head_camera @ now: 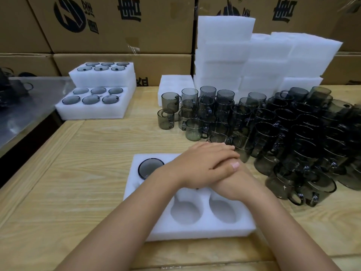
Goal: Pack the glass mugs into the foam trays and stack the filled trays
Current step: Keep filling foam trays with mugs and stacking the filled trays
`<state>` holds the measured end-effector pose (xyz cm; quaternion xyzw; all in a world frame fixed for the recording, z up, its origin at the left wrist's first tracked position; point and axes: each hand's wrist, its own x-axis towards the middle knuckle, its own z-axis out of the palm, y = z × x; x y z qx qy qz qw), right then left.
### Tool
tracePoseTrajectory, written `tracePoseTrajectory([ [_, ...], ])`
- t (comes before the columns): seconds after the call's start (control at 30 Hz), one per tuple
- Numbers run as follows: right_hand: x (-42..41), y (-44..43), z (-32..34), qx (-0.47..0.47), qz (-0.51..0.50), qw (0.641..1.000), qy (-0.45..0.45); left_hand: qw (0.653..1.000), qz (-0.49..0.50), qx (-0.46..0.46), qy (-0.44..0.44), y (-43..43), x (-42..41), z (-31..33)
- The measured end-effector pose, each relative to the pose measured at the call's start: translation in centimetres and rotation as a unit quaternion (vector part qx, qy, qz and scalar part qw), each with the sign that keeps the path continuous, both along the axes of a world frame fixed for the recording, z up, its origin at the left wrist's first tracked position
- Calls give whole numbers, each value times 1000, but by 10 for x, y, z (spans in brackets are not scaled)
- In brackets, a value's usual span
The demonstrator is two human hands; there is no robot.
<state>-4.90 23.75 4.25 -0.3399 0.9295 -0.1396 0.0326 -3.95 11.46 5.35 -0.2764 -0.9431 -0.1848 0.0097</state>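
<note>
Foam tray (pixel 187 229): white, flat on the table (pixel 78 163), directly beneath the fingers
Seated mug (pixel 151 168): sunk in the far-left pocket, beside the left wrist, away from the fingertips
Open pockets (pixel 186 212): two in the near row, closer to the body than the fingers
Left hand (pixel 205 163): on top, fingers straight and together, laid across the right hand, gripping nothing
Right hand (pixel 236 178): underneath, thumb tip showing, fingers covered; curl and hold impossible to tell
Loose mugs (pixel 283 133): smoky glass, crowded just beyond and right of the fingertips
Filled trays (pixel 93 98): stacked in steps, far left of the fingers, six rims per level
Spare foam (pixel 244 55): tall stacks well beyond the fingers
Cartons (pixel 117 26): behind everything
</note>
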Motion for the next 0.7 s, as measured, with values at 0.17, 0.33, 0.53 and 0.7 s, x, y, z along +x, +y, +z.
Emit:
tracePoseTrajectory([
  [0.17, -3, -2, -7, 6, 4, 999, 37, 971, 113, 211, 9, -64, 5, 23],
  [0.33, -7, -6, -12, -5, -13, 998, 69, 805, 226, 543, -76, -133, 21, -3],
  [0.53, -11, -19, -14, -122, -55, 986, 102, 728, 216, 631, -159, -133, 24, -47],
  [0.7, -41, 5, -9, -249, -192, 938, 146, 716, 223, 644, -150, -139, 22, -51],
])
